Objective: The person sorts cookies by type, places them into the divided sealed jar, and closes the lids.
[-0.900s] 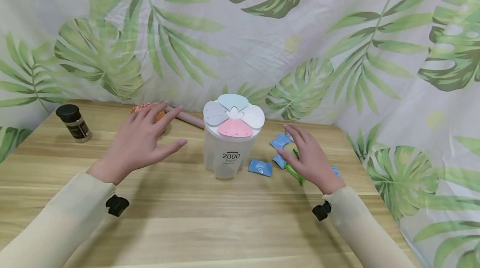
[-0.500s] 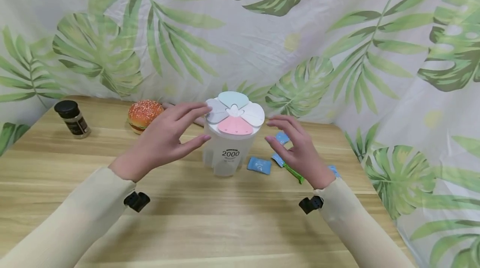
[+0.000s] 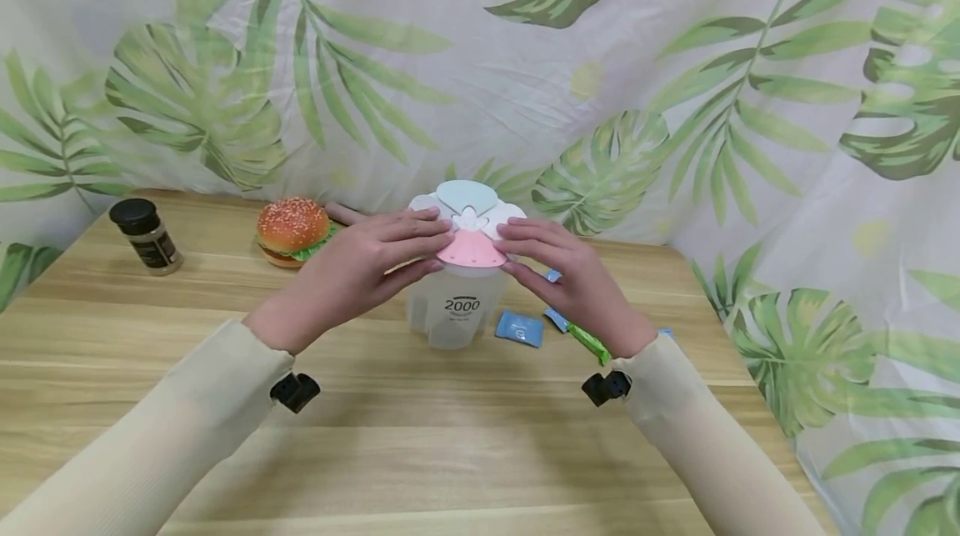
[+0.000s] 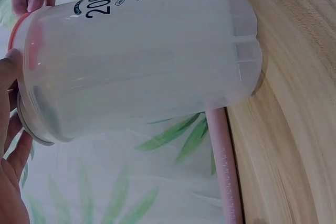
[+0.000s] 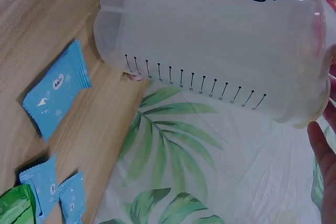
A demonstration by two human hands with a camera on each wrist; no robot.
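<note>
A tall translucent plastic food container (image 3: 453, 315) marked "2000" stands upright on the table. Its petal-shaped lid (image 3: 472, 249) has pink, white and pale blue flaps. From the left side my left hand (image 3: 352, 257) holds the lid, fingers lying over the top and thumb at the front edge. Opposite it, my right hand (image 3: 573, 269) holds the lid's right side in much the same way. Both hands cover the side flaps in the head view. The left wrist view shows the lid (image 4: 21, 38) seated on the container, with fingers along its rim.
Left of the container sit a sesame-bun toy burger (image 3: 292, 227) and a black-capped seasoning jar (image 3: 150, 240). A pink rod (image 4: 226, 166) lies behind. Blue packets (image 3: 519, 328) and a green one (image 3: 588, 344) lie at right. A leaf-print cloth (image 3: 525, 102) hangs behind the table.
Both hands have moved inward from either side of the container and now rest on the lid. The burger, earlier behind the left hand, is now uncovered. The container has stayed in place.
</note>
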